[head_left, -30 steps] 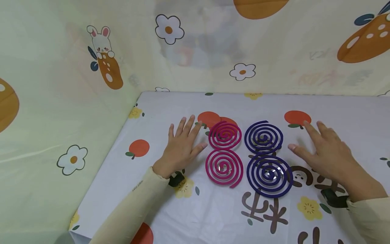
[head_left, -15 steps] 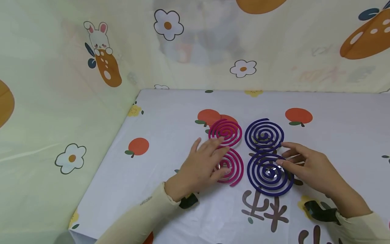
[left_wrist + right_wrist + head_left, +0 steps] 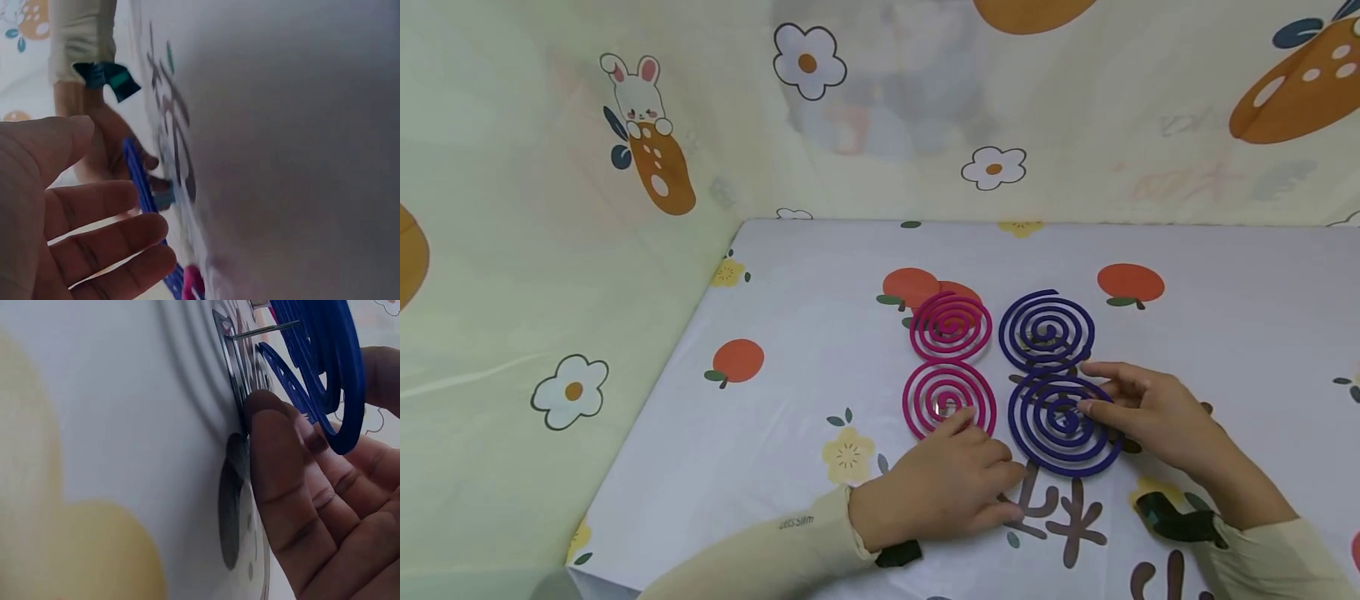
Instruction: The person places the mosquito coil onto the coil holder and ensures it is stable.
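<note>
Two pink mosquito coils lie one behind the other, with two blue ones to their right. My left hand (image 3: 947, 483) hovers at the front of the near pink coil (image 3: 928, 396); its index fingertip overlaps the rim, and the other fingers are loosely bent in the left wrist view. My right hand (image 3: 1157, 417) holds the right edge of the near blue coil (image 3: 1037, 442), thumb above and fingers under it. A metal stand (image 3: 228, 337) props this coil up by a thin pin. Behind are the far blue coil (image 3: 1011, 333) and the far pink coil (image 3: 917, 333).
The table (image 3: 805, 283) wears a white cloth printed with fruit, flowers and dark lettering. A patterned curtain (image 3: 880, 167) rises at its back and left edges. A dark strap (image 3: 1180, 518) sits at the right wrist.
My left hand came in from the left, passed over the pink coils and moved nearer and right. My right hand came in from the right to the near blue coil's edge.
</note>
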A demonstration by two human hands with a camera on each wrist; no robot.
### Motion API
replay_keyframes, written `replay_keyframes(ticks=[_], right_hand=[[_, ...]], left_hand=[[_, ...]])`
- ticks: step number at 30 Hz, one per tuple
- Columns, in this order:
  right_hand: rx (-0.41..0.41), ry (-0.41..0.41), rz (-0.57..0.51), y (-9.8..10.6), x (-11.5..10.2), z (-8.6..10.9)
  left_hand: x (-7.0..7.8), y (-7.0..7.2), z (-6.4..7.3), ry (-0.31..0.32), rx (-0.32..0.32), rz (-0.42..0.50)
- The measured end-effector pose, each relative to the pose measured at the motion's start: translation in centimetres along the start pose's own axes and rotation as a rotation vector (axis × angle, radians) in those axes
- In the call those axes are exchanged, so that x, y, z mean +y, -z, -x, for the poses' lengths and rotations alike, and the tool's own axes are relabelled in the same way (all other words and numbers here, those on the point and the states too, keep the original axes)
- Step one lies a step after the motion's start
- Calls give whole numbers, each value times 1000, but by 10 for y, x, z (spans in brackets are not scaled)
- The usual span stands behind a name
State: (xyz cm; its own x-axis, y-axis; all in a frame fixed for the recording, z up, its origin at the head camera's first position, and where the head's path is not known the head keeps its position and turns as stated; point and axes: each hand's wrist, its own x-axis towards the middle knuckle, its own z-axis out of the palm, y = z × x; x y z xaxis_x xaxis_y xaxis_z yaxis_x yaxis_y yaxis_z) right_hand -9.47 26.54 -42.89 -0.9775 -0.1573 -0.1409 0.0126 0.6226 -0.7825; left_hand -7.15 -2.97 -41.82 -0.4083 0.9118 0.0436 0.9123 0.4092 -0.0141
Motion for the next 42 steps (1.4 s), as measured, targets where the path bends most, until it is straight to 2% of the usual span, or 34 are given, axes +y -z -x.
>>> replay_keyframes(ticks=[4,9,12,16,19,23,26,30,42], right_hand=[[-19,-28,-15,1,-1,-1],[-64,-74,-71,-2,0,-5],[-77,-98,-117,-4,1,-7],[-88,-122,-192,-9,1,-7],[-99,-130,-234,-13,1,-7],[-90,-119,-225,-17,0,-6],[-72,-124,-210,-18,0,-5],[-66,-127,-236,-19,-1,-4],[-66,-112,-259,-18,2,-3]], left_hand=[[8,-3,-5,-27,-51,-25],[19,-8,-6,-26,-76,-61],[25,-8,-7,6,-133,-51],[33,-9,-9,83,-236,-38],[37,-11,-12,137,-287,-40],[40,-14,-18,179,-305,-38],[40,-16,-24,190,-302,-37],[41,-17,-29,199,-328,-19],[40,-17,-30,206,-345,14]])
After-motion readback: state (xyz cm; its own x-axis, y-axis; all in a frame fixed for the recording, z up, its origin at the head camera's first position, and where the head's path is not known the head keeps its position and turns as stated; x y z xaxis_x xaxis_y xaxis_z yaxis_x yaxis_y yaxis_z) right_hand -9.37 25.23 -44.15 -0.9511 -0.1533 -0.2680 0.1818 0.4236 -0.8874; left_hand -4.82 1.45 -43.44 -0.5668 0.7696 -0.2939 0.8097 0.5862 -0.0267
